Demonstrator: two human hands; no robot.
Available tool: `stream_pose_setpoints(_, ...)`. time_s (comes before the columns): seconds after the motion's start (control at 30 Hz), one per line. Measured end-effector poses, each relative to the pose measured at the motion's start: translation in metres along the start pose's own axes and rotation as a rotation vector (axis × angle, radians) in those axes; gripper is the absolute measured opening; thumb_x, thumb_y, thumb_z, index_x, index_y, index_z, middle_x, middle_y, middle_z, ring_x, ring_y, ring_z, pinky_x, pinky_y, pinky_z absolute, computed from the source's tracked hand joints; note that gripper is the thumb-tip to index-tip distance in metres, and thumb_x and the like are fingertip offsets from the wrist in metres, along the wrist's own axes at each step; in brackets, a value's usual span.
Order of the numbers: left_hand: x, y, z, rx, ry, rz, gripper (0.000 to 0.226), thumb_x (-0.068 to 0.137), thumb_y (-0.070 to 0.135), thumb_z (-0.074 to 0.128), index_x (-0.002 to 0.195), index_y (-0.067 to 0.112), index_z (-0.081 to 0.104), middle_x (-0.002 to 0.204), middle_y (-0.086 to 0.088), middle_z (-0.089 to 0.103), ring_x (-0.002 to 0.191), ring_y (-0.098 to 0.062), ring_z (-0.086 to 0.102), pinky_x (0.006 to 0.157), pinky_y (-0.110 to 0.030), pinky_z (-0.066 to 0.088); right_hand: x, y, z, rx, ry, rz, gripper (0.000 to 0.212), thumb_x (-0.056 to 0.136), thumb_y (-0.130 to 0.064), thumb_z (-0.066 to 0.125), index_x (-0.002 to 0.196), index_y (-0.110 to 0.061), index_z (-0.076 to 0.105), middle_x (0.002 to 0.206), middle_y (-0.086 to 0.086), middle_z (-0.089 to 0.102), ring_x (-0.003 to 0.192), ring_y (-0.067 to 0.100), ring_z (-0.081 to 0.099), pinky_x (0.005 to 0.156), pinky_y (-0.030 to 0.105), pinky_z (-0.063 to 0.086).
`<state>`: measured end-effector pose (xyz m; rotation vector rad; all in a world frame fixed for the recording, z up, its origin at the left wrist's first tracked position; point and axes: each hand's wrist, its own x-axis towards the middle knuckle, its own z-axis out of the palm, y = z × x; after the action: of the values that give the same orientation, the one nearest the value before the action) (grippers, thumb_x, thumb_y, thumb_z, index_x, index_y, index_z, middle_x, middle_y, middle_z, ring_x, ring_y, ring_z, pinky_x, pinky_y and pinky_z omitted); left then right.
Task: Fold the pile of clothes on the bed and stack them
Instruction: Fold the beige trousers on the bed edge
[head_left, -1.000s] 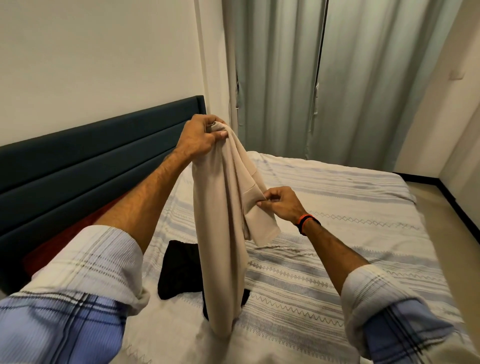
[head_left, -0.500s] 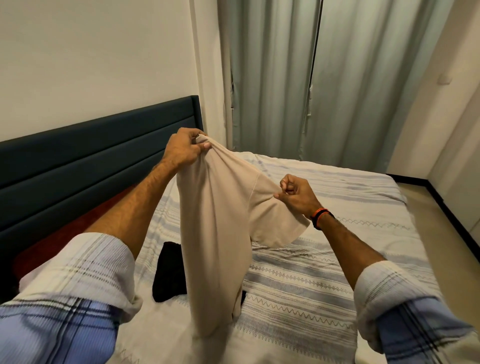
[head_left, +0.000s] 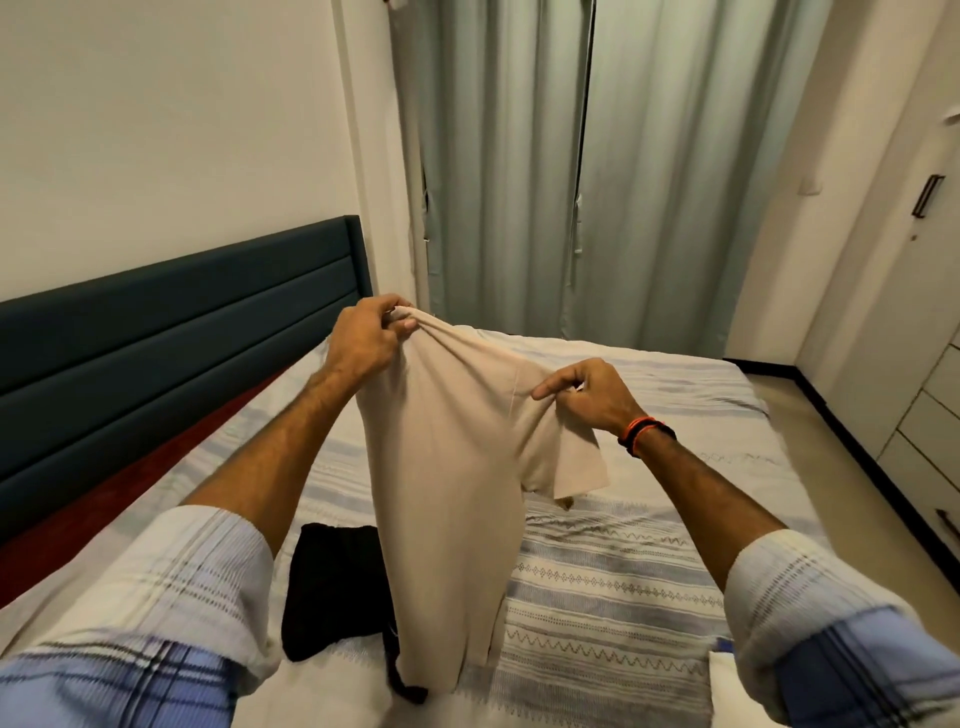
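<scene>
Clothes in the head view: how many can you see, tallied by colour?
Beige: 1, the beige T-shirt, held up by the left hand and right hand.
Black: 1, the black garment lying on the bed.
Total: 2.

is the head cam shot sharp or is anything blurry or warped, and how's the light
Head view: soft, dim indoor light with no harsh glare; wide-angle warping bows the curtains and wall edges; the plaid sleeves at the bottom corners smear with blur, while the beige t-shirt and both hands' grip on it read fairly sharp.
</scene>
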<state>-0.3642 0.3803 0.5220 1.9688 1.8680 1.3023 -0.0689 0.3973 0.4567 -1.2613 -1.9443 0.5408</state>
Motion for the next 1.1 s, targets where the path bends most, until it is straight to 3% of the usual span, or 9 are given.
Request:
stream_pose_setpoints(0.2, 0.012, -0.006, 0.001, 0.046, -0.025, 0.151, 0.029, 0.090, 0.038, 0.066, 0.113, 0.022, 0.071, 0.105, -0.002, 0.073, 0.095, -0.020, 0.064, 0.092, -0.038, 0.051, -0.002, 0.009, -0.013, -0.132, 0.018, -0.006, 0.044, 0.081, 0.010, 0.052, 0.096, -0.020, 0.081, 0.104, -0.004, 0.075, 0.099, 0.017, 0.066, 0.094, 0.026, 0.052)
stream_pose_setpoints(0.43, 0.025, 0.013, 0.010, 0.070, -0.020, 0.341, 0.028, 0.091, 0.044, 0.062, 0.109, 0.024, 0.073, 0.099, -0.002, 0.074, 0.091, -0.022, 0.066, 0.085, -0.035, 0.051, -0.017, 0.002, -0.038, -0.139, 0.091, 0.059, 0.052, 0.077, 0.015, 0.047, 0.095, -0.021, 0.081, 0.100, -0.008, 0.076, 0.101, 0.008, 0.067, 0.098, 0.019, 0.048)
stream_pose_setpoints(0.6, 0.023, 0.034, 0.020, 0.036, -0.032, 0.378, 0.022, 0.091, 0.043, 0.063, 0.106, 0.028, 0.073, 0.098, 0.003, 0.075, 0.089, -0.019, 0.066, 0.078, -0.032, 0.053, -0.032, -0.007, -0.053, -0.132, 0.233, 0.190, 0.052, 0.069, 0.011, 0.047, 0.088, -0.021, 0.081, 0.093, -0.007, 0.077, 0.097, 0.009, 0.067, 0.086, 0.007, 0.045)
stream_pose_setpoints(0.73, 0.014, 0.049, 0.025, 0.007, -0.067, 0.376, 0.019, 0.090, 0.037, 0.067, 0.104, 0.025, 0.073, 0.097, 0.001, 0.074, 0.088, -0.020, 0.066, 0.079, -0.031, 0.052, -0.047, -0.012, -0.066, -0.148, 0.261, 0.240, 0.046, 0.073, 0.009, 0.050, 0.090, -0.019, 0.081, 0.097, -0.002, 0.077, 0.099, 0.017, 0.065, 0.094, 0.022, 0.049)
stream_pose_setpoints(1.1, -0.032, 0.103, 0.033, -0.046, -0.084, 0.392, 0.021, 0.091, 0.036, 0.067, 0.104, 0.020, 0.072, 0.097, -0.004, 0.074, 0.087, -0.022, 0.065, 0.082, -0.036, 0.054, -0.118, -0.019, -0.110, -0.122, 0.315, 0.279, 0.044, 0.075, 0.006, 0.047, 0.084, -0.019, 0.082, 0.090, -0.005, 0.077, 0.098, 0.014, 0.063, 0.091, 0.021, 0.048)
